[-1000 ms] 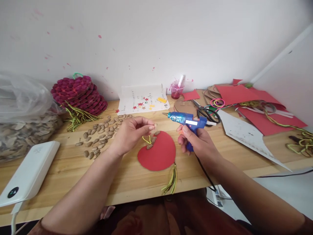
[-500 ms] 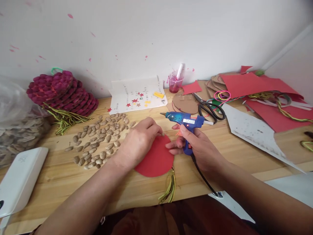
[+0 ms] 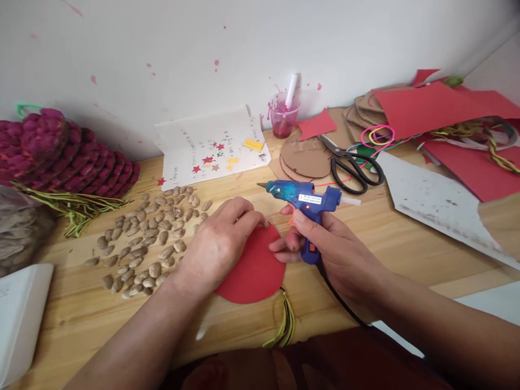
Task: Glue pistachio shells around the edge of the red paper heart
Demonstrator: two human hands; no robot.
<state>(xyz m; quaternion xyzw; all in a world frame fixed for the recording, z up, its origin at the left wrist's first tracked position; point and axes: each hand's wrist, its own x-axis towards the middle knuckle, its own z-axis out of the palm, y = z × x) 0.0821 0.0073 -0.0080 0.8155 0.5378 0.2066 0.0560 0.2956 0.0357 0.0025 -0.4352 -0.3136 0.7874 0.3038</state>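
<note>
My right hand [image 3: 320, 233] is wrapped round the handle of a blue hot glue gun [image 3: 311, 214]. Its nozzle points left above the table, and a white glue stick pokes out at the back. My left hand [image 3: 221, 238] is closed over the upper left edge of a red paper disc [image 3: 252, 271]. Its fingertips pinch a small tan piece, mostly hidden, that looks like a peanut shell. From the disc's lower right edge hangs a yellow-green and dark tassel [image 3: 286, 319]. Many loose peanut shells [image 3: 154, 238] lie left of my left hand.
At the left stand a stack of purple shell-covered discs [image 3: 81, 146], a plastic bag of shells [image 3: 24, 233] and a white box-like device [image 3: 24, 319]. Behind are a sticker sheet [image 3: 187, 141] and a pink-stained cup [image 3: 282, 116]. Black scissors [image 3: 353, 168], cardboard [image 3: 304, 157] and red paper [image 3: 430, 108] lie right.
The camera view has shifted, so the things on the left sit farther left. Both hands keep their grips, and the glue gun stays near the disc at almost the same place.
</note>
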